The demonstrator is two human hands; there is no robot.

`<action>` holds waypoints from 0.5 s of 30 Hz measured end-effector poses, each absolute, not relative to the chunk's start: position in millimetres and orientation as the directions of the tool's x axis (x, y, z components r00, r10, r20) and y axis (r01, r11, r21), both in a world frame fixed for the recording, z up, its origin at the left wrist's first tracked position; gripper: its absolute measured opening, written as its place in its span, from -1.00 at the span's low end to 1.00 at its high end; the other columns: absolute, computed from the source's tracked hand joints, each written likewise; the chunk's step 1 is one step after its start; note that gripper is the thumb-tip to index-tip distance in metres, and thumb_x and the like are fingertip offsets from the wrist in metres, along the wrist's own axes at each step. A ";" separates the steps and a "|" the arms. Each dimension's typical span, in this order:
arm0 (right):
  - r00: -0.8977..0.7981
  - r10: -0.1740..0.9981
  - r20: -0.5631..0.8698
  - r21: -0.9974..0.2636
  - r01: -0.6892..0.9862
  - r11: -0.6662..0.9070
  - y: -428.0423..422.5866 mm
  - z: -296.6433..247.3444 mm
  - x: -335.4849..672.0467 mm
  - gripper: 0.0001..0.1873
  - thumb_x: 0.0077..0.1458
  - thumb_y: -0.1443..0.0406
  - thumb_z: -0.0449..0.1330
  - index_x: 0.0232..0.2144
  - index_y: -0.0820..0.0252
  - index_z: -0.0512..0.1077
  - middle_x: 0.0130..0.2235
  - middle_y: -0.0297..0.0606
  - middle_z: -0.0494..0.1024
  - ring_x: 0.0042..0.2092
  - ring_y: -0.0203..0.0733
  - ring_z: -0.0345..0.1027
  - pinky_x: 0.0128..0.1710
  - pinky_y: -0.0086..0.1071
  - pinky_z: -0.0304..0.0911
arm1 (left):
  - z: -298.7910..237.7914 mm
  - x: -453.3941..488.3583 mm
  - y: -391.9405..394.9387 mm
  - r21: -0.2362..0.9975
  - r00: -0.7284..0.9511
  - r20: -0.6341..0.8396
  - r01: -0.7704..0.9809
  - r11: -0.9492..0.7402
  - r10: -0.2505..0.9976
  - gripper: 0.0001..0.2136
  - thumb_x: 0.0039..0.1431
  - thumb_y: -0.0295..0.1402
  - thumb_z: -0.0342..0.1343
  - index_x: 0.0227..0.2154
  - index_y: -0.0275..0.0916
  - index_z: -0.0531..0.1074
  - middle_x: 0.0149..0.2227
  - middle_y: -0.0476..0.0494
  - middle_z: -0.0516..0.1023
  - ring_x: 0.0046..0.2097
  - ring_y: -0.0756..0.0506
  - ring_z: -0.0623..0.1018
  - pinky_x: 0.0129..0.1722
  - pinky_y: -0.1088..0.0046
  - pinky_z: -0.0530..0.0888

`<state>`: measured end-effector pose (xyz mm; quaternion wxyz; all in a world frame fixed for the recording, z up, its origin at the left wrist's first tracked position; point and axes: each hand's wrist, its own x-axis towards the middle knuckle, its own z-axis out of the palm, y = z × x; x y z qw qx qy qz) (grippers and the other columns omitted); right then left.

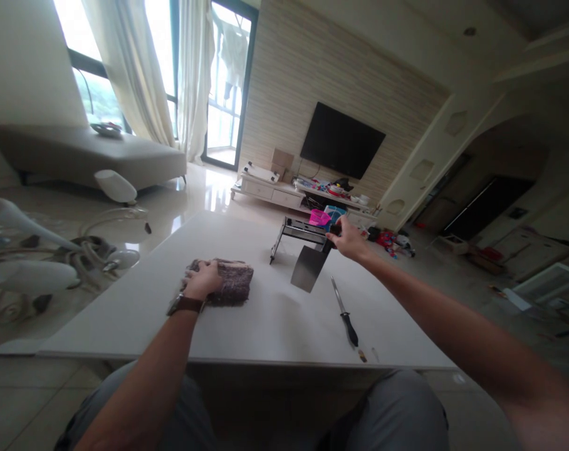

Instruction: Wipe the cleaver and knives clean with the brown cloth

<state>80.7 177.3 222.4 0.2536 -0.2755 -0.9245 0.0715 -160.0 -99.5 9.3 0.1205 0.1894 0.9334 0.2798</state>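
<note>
A folded, fluffy grey-purple towel (232, 283) lies on the white table, with my left hand (202, 279) resting on its left part, fingers spread over the pile. My right hand (344, 238) is wrapped around the dark handle of a cleaver (309, 268). The cleaver's broad blade hangs down above the tabletop. Just behind it stands a black and metal rack (304, 230); I cannot tell whether the cleaver touches it. A honing steel (346, 321) with a black handle lies to the right of the blade, pointing away from me.
The white table (143, 319) has its front edge just before my knees. A small brownish item (362, 356) lies by that edge. Beyond are a low TV cabinet (275, 193) and pink basket (318, 217). A lamp with white shades (35, 275) lies at the left.
</note>
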 end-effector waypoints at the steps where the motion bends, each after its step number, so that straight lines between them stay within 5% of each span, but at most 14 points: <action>1: -0.736 0.546 0.401 -0.276 0.472 0.837 175.4 215.9 82.4 -0.69 0.08 0.21 0.28 -0.17 0.08 0.27 -0.31 -0.24 0.54 -0.31 -0.03 0.46 -0.27 -0.24 0.34 | 8.2 -163.6 -102.8 0.534 -0.907 -0.156 0.257 0.806 0.392 -0.35 -0.08 -0.30 0.18 0.18 -0.10 0.36 0.35 -0.55 0.09 0.29 -0.77 0.16 0.08 -0.39 0.21; 6: -0.774 0.555 0.304 -0.268 0.490 0.830 173.8 200.4 88.0 -0.69 0.07 0.21 0.28 -0.20 0.08 0.24 -0.33 -0.27 0.54 -0.30 -0.05 0.49 -0.30 -0.29 0.32 | -1.8 -181.7 -109.9 0.482 -0.907 -0.274 0.159 0.861 0.320 -0.23 -0.11 -0.28 0.19 0.27 -0.20 0.23 0.32 -0.64 0.11 0.26 -0.76 0.23 0.02 -0.28 0.33; 15: -0.797 0.549 0.251 -0.253 0.493 0.832 176.9 187.1 88.7 -0.71 0.10 0.19 0.25 -0.22 0.08 0.22 -0.34 -0.26 0.56 -0.32 -0.07 0.49 -0.33 -0.32 0.29 | -1.3 -192.9 -108.5 0.485 -0.905 -0.260 0.180 0.856 0.338 -0.25 -0.21 -0.34 0.32 0.14 -0.29 0.27 0.19 -0.62 0.25 0.10 -0.58 0.46 0.00 -0.10 0.43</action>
